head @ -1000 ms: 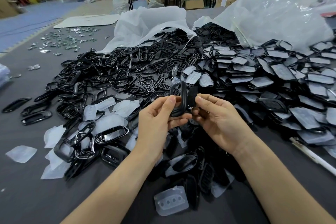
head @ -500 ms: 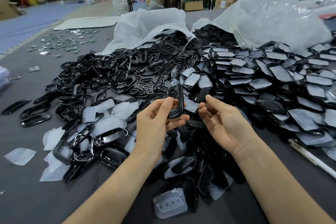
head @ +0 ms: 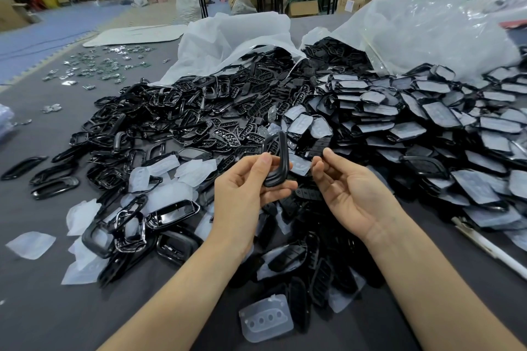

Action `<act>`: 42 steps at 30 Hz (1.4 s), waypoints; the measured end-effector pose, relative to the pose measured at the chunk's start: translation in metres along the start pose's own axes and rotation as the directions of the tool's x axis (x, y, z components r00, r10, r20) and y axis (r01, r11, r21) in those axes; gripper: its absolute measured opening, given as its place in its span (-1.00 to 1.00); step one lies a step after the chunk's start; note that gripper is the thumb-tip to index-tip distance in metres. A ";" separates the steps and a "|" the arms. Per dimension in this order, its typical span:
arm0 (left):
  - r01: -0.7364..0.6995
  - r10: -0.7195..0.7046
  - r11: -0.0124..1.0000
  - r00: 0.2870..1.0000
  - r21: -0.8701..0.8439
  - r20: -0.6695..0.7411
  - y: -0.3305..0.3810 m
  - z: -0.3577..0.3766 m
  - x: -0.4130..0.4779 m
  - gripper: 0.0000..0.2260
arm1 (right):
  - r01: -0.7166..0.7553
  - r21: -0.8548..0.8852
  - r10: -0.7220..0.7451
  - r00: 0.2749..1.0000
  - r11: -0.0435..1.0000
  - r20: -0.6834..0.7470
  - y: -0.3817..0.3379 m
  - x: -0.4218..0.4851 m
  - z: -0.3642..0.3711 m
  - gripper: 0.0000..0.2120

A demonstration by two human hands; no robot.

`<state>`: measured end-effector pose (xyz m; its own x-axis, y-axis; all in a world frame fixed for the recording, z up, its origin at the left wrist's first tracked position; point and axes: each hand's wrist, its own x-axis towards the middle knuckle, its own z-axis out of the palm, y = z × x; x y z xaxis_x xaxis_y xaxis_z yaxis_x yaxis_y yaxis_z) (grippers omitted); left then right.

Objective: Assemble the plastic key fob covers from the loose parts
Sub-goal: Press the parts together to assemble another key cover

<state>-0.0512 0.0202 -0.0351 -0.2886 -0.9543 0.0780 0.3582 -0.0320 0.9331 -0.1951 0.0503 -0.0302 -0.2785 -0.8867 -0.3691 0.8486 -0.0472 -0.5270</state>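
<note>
Here we are at the grey cloth-covered table point(head: 42, 308), and the left hand point(head: 242, 196) is raised over the heap, thumb and fingertips pinching a glossy black plastic key fob frame point(head: 281, 155) by its lower end, the loop standing on edge and pointing away from the person. Just beside it, the right hand point(head: 353, 196) is palm up, fingers loosely bent and apart, holding nothing, its fingertips close to the frame but not touching it. Below and beyond both hands spreads the stock: a tangled heap of black plastic frames and button grilles point(head: 171, 114) on the left, and on the right a shingled mass of black cover plates with cloudy film on their faces point(head: 427, 122). Both spill from crumpled bags at the back, a white plastic bag point(head: 228, 40) and a clear plastic bag point(head: 433, 23). Translucent whitish rubber button pads point(head: 159, 179) lie scattered by the left heap, and one more translucent pad with a row of holes point(head: 266, 319) sits alone near the table's front, between the forearms. Far left, small shiny metal pieces point(head: 94, 65) are sprinkled across the cloth, well apart from the piles. A thin white stick point(head: 490, 248) lies at the right edge.
</note>
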 end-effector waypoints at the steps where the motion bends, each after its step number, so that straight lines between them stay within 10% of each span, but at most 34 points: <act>1: -0.001 0.001 1.000 1.000 0.000 0.001 0.000 0.000 0.000 -0.79 | 0.003 0.001 -0.003 1.000 1.000 0.000 0.000 0.000 0.000 -0.93; 35: 0.007 -0.007 1.000 1.000 -0.002 0.014 0.001 0.002 -0.001 -0.83 | 0.134 -0.236 -0.104 0.985 0.963 0.137 0.005 -0.010 0.005 -0.82; 42: 0.017 -0.017 1.000 1.000 -0.003 0.010 0.000 0.002 -0.001 -0.79 | -0.015 -0.031 0.016 1.000 0.999 0.023 0.002 -0.007 0.005 -0.87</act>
<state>-0.0523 0.0220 -0.0345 -0.3036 -0.9505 0.0657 0.3556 -0.0491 0.9334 -0.1895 0.0536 -0.0248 -0.2545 -0.8978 -0.3595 0.8381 -0.0193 -0.5452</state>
